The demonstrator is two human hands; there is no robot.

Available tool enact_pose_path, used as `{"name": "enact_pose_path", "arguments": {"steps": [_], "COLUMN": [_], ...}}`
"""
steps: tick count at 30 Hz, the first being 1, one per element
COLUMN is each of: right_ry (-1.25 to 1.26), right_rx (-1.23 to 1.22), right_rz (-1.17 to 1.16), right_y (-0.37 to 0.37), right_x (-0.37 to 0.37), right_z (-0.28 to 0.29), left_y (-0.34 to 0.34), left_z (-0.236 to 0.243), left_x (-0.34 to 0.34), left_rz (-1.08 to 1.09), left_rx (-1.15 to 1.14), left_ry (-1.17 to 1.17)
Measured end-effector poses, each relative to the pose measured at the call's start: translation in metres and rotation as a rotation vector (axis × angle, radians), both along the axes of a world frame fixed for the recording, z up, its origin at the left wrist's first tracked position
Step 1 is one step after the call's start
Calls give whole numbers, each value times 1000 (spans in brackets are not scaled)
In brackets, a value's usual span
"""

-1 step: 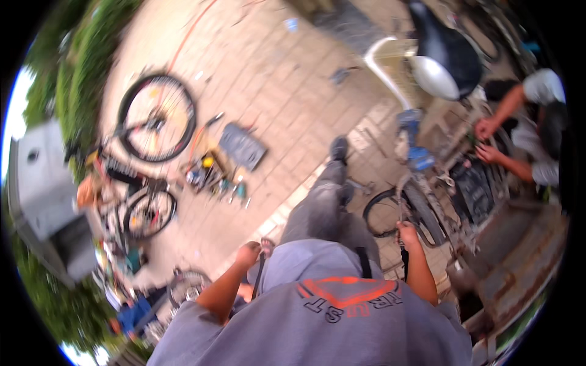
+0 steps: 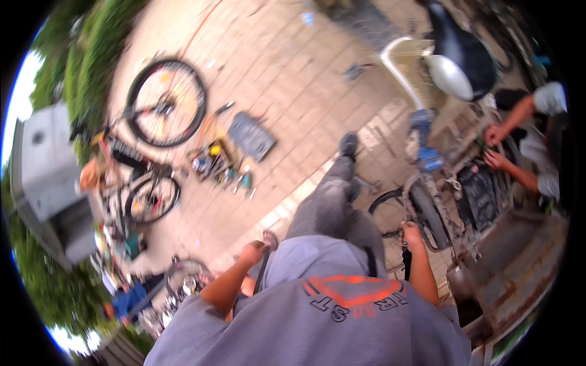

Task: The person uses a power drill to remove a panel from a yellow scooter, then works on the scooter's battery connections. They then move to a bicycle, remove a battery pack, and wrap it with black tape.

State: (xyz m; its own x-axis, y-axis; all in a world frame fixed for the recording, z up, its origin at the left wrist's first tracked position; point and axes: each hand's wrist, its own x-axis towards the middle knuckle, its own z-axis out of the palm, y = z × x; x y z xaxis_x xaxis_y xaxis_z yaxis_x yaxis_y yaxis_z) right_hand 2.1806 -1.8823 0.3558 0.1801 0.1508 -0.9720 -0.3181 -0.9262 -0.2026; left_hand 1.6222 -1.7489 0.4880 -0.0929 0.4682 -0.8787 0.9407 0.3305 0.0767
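My left hand point(image 2: 252, 253) is closed on a dark strap-like strip point(image 2: 264, 265) beside the hem of my grey shirt. My right hand point(image 2: 410, 233) is closed at my right side around a slim item with a black lower part; what it is, I cannot make out. Just beyond that hand lie a black tyre point(image 2: 430, 219) and a thin black ring point(image 2: 384, 201). My legs point(image 2: 320, 207) stretch forward over the paving.
At left lie bicycles with wheels point(image 2: 198, 97), a tool tray point(image 2: 213, 161) and a grey case point(image 2: 250, 135). At right, a person's hands point(image 2: 495, 134) work among cluttered parts by a white-and-black scooter point(image 2: 458, 73) and a rusty metal box point(image 2: 513, 268). Another person in blue point(image 2: 128, 302) is lower left.
The view has shifted a little, so the bicycles, tools and scooter appear slightly higher and further right. Both my hands stay closed in much the same places.
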Motion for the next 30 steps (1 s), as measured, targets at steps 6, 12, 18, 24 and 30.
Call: {"name": "enact_pose_path", "arguments": {"steps": [6,12,18,24,30], "right_ry": [59,-65,-281,-312,-373], "right_rx": [-47,-121,143,218,309], "right_rz": [233,542,936,1340,1803], "right_y": [-43,-79,-40,34,56], "right_x": [-36,-42,-66,-169,-331], "right_z": [21,19,9,13,-36], "left_y": [-220,-304,-345,-393,-461], "left_z": [4,16,-1,-23,-35], "left_x": [-37,-31,-59,-92,-124], "left_rz": [325,298,554,1171,1545], "left_rx": [-163,36,147,205,188], "left_ry": [-132,-171,-159,-198,-289]}}
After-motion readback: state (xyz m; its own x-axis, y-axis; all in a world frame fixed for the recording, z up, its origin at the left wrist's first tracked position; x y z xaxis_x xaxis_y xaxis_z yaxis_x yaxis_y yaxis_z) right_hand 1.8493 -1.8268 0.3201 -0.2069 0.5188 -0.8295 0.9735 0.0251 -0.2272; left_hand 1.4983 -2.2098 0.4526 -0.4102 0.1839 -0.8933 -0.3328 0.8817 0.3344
